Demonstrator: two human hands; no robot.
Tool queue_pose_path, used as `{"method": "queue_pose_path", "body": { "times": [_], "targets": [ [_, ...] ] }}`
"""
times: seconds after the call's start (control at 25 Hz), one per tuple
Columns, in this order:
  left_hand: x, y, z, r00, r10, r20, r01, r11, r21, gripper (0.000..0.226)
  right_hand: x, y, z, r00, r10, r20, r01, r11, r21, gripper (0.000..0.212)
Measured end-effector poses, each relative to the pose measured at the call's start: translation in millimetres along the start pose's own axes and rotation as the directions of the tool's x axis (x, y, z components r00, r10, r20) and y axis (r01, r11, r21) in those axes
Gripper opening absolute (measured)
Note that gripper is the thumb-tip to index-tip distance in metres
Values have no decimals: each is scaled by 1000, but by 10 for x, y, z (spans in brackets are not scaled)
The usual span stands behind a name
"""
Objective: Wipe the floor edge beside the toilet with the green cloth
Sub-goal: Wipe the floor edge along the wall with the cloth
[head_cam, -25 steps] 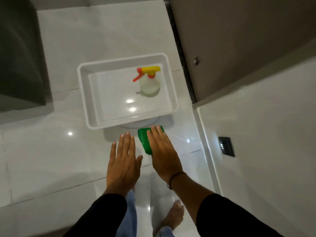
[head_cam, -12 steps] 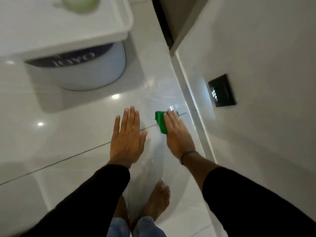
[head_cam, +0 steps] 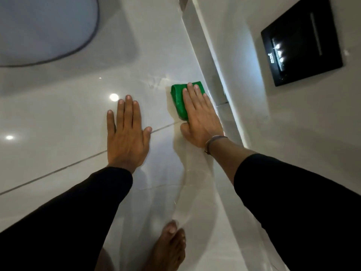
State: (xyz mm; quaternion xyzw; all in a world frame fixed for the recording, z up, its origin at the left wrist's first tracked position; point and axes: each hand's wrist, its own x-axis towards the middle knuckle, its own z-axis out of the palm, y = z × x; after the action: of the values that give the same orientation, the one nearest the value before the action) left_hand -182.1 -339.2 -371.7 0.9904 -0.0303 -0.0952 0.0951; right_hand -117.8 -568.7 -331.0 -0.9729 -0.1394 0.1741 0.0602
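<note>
A folded green cloth (head_cam: 178,100) lies flat on the glossy white floor tiles, right against the skirting at the foot of the right wall (head_cam: 218,89). My right hand (head_cam: 199,118) presses down on the cloth with its fingers together, covering most of it. My left hand (head_cam: 127,132) rests flat on the floor to the left of the cloth, fingers spread, holding nothing. The rounded white base of the toilet (head_cam: 45,28) fills the top left corner.
A black wall plate (head_cam: 300,40) with small lights sits on the right wall above the cloth. My bare foot (head_cam: 168,247) stands on the tiles at the bottom. A dark grout line (head_cam: 58,169) crosses the floor under my left hand.
The view has dropped closer to the floor; the white tray with the spray bottle is out of view. My right hand has slid the cloth right, up to the wall edge.
</note>
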Motion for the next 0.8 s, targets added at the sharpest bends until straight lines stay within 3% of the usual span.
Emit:
{"method": "queue_pose_path", "body": {
  "times": [0.08, 0.28, 0.4, 0.8],
  "targets": [
    [4, 1, 28, 1000, 11, -27, -11, 1000, -14, 80, 19, -40, -9, 998, -13, -60, 13, 1000, 5, 94],
    [8, -41, 53, 999, 17, -35, -18, 1000, -19, 79, 338, -186, 154, 987, 90, -133, -101, 992, -80, 73],
    [-5, -63, 72, 999, 24, -43, -25, 1000, -8, 78, 409, -76, 204, 984, 49, -172, -68, 992, -109, 66],
    [-4, -96, 87, 997, 34, -66, -35, 999, -21, 75, 616, 21, 139, 957, 145, -253, -128, 988, 82, 59]
  ]
}}
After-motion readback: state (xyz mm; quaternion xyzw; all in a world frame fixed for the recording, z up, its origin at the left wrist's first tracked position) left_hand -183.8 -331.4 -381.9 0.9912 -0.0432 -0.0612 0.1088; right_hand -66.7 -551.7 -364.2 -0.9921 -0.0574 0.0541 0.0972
